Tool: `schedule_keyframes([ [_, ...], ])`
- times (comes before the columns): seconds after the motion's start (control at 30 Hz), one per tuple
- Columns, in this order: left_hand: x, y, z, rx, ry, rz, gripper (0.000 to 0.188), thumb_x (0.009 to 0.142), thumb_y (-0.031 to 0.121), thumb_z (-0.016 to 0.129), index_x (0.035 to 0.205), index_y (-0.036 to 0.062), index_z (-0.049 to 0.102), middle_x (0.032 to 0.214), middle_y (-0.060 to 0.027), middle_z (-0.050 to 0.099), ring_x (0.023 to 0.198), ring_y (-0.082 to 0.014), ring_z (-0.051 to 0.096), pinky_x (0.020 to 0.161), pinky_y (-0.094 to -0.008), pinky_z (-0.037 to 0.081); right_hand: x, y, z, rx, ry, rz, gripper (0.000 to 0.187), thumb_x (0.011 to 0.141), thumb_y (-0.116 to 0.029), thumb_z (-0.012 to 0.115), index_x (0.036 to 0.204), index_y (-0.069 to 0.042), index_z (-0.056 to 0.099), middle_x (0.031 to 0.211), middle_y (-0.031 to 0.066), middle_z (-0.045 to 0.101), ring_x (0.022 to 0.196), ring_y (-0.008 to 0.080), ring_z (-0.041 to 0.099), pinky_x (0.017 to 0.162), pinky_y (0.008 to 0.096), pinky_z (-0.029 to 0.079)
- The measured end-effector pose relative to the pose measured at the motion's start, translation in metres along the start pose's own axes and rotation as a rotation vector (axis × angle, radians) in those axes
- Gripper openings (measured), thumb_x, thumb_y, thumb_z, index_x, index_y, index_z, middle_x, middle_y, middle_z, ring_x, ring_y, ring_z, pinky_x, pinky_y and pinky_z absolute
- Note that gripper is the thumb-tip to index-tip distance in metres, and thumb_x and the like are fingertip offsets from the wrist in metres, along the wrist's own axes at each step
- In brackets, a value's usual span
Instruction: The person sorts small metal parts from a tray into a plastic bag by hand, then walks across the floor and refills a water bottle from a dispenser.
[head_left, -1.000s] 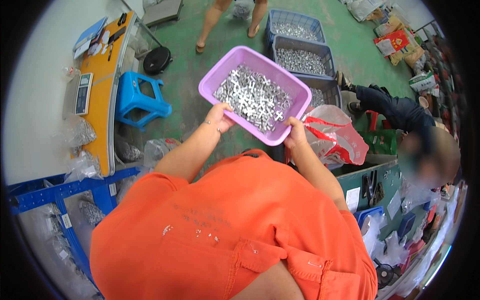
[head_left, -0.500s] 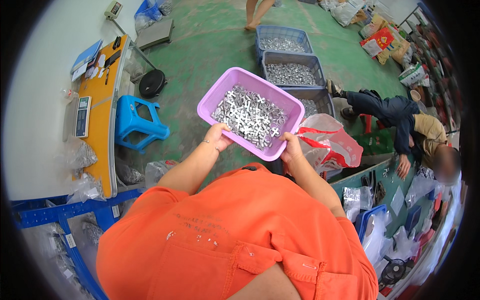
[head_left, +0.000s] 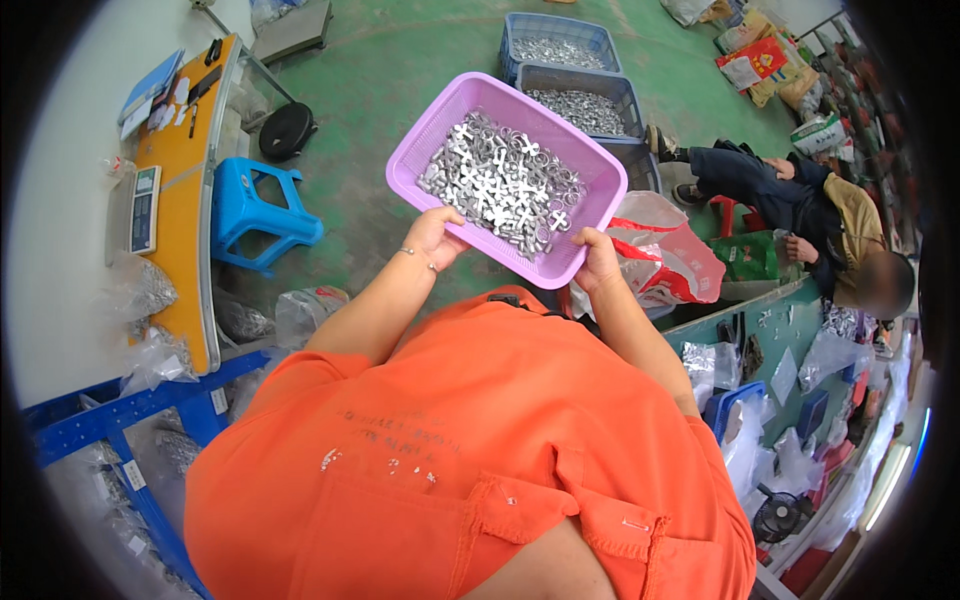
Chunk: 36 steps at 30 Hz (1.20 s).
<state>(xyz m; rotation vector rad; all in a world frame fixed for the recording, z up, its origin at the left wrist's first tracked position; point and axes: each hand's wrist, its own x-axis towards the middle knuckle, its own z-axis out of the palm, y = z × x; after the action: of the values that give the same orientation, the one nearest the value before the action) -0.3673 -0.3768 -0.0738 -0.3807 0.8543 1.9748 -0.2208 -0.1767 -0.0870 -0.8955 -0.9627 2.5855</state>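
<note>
The left hand [head_left: 436, 240] and right hand [head_left: 598, 258] pinch the near rim of the purple basket [head_left: 437, 116], at twelve o'clock. Gripped only on this side, its far end could dip, spilling metal pieces [head_left: 492, 185] toward blue crates [head_left: 570, 70] at one o'clock.

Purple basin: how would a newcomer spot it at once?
Find the orange shirt, lower middle. Just above it, left hand and right hand grip the purple basin of silvery metal pieces. Unlike the blue-grey crates beyond, it is purple and hand-held.
</note>
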Motion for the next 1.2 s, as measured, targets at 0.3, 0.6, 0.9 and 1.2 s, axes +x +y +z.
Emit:
schedule_keyframes([
  [0.3, -0.039, -0.013, 0.026, 0.011, 0.029, 0.037, 0.013, 0.068, -0.004, 0.046, 0.080, -0.0010, 0.047, 0.087, -0.0139, 0.049, 0.092, -0.0327, 0.053, 0.085, -0.0517, 0.043, -0.046, -0.058, 0.075, -1.494, 0.144, -1.327, 0.033, 0.067, -0.007, 0.060, 0.097, 0.001, 0.055, 0.101, 0.0160, 0.053, 0.095, 0.0330, 0.050, 0.087, 0.0412, 0.040],
  [0.6, -0.048, -0.027, 0.028, 0.098, -0.013, -0.006, 0.027, 0.069, -0.005, 0.043, 0.095, -0.0059, 0.047, 0.097, -0.0159, 0.052, 0.093, -0.0296, 0.053, 0.089, -0.0475, 0.042, -0.021, -0.028, 0.077, -1.756, -0.029, -0.677, 0.018, 0.069, -0.011, 0.062, 0.084, -0.001, 0.060, 0.088, 0.0174, 0.057, 0.088, 0.0331, 0.054, 0.078, 0.0396, 0.045],
  [0.9, -0.058, -0.039, 0.041, 0.126, -0.012, 0.006, 0.028, 0.069, -0.005, 0.044, 0.097, -0.0073, 0.047, 0.101, -0.0179, 0.052, 0.097, -0.0309, 0.053, 0.089, -0.0480, 0.042, -0.022, -0.047, 0.040, -1.046, -0.018, -0.237, 0.017, 0.073, 0.000, 0.058, 0.089, 0.002, 0.062, 0.071, 0.0068, 0.061, 0.062, 0.0139, 0.057, 0.057, 0.0267, 0.047],
  [1.2, -0.062, -0.038, 0.036, 0.160, -0.013, 0.078, 0.020, 0.070, -0.004, 0.044, 0.089, -0.0066, 0.051, 0.093, -0.0165, 0.056, 0.088, -0.0301, 0.057, 0.084, -0.0467, 0.046, -0.025, -0.050, 0.034, -0.839, -0.031, -0.179, 0.023, 0.075, 0.008, 0.049, 0.096, 0.005, 0.060, 0.074, 0.0042, 0.058, 0.059, 0.0104, 0.053, 0.052, 0.0230, 0.044],
])
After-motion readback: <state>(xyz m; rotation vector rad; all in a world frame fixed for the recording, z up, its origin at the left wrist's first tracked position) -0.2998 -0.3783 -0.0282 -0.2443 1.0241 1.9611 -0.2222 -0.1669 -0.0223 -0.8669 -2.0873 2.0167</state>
